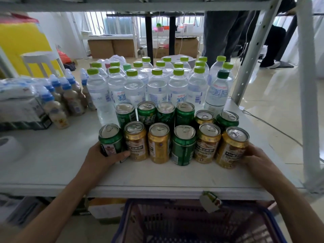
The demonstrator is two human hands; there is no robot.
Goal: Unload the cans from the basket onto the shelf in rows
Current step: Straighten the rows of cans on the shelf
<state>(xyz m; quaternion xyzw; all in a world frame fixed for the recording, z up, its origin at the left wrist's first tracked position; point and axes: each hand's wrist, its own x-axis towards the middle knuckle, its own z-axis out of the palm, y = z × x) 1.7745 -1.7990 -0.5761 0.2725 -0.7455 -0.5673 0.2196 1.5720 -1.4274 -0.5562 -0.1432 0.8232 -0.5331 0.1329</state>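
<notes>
Green and gold cans stand upright in two rows on the white shelf (157, 174). At the left end of the front row, my left hand (103, 155) is wrapped around the base of a green can (110, 139). My right hand (254, 157) grips the gold can (233, 146) at the right end. Between them stand gold cans (158, 142) and a green can (183, 145). The back row (165, 113) is mostly green cans. Below the shelf edge sits the blue-rimmed basket (273, 220); no cans show inside it.
Clear water bottles with green caps (156, 85) fill the shelf behind the cans. Small blue-capped drink bottles (57, 106) and wrapped packs stand at the left. A white shelf post (308, 102) rises at the right. A price tag (210, 201) hangs on the shelf edge. A person stands behind.
</notes>
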